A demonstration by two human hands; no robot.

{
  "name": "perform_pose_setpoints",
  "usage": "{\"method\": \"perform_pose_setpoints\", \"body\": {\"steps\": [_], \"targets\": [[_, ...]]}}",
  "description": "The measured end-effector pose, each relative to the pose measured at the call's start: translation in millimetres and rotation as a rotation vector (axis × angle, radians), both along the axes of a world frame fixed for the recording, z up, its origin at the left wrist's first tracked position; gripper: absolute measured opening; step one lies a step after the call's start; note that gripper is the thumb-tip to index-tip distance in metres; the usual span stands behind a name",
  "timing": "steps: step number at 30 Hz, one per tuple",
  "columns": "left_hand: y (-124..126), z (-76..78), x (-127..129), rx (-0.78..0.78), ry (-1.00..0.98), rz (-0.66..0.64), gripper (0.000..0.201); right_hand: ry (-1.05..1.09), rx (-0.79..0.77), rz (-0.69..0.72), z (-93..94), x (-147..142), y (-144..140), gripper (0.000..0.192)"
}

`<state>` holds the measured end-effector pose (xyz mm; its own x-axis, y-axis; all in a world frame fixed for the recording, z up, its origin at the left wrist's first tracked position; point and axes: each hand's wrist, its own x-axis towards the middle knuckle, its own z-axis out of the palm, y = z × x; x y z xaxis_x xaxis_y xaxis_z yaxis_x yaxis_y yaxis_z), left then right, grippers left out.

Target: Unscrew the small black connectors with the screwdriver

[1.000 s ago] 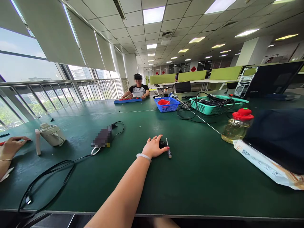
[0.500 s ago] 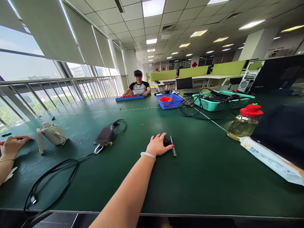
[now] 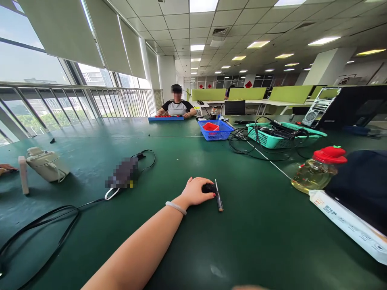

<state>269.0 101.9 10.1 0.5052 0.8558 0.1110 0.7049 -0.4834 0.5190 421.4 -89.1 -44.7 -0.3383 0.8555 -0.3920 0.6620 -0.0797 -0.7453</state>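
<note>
My left hand [image 3: 198, 191], with a pale bangle [image 3: 176, 208] at its wrist, reaches to the middle of the green table. Its thumb and fingers curve closed around a small black object [image 3: 208, 188] resting on the tabletop. My fingers partly cover that object, so its kind does not show. Just right of it lies a slim pen-like tool [image 3: 219, 197], part clear and part silvery, close by my thumb tip. A blurred patch of skin at the bottom edge is likely my right hand [image 3: 250, 287]; its fingers cannot be made out.
Leftward are a cream bottle [image 3: 48, 165], a blurred-out dark device [image 3: 122, 173] and black cables [image 3: 60, 209]. Rightward stand a red-lidded jar [image 3: 316, 173], a white packet [image 3: 344, 223] and blue [image 3: 216, 135] and green baskets [image 3: 269, 141]. A person [image 3: 177, 106] sits opposite; another's hand [image 3: 6, 168] shows left.
My left hand's fingers have drawn in around the black object, from a more spread pose. The view has shifted, and a blurred bit of skin now shows at the bottom edge.
</note>
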Motion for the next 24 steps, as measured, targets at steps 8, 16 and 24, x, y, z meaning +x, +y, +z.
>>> {"method": "perform_pose_setpoints", "body": {"steps": [8, 16, 24], "targets": [[5.8, -7.8, 1.9, 0.020, -0.097, 0.023, 0.032, -0.641, 0.461, 0.139, 109.0, 27.4, 136.4, 0.025], [6.4, -6.6, 1.8, 0.027, -0.168, 0.034, 0.030, -0.576, 0.638, 0.022, 57.7, 21.3, 132.6, 0.026], [8.5, -6.6, 1.4, 0.010, -0.190, 0.011, 0.027, 0.061, 1.169, -0.026, 55.8, 35.0, 139.1, 0.040]]}}
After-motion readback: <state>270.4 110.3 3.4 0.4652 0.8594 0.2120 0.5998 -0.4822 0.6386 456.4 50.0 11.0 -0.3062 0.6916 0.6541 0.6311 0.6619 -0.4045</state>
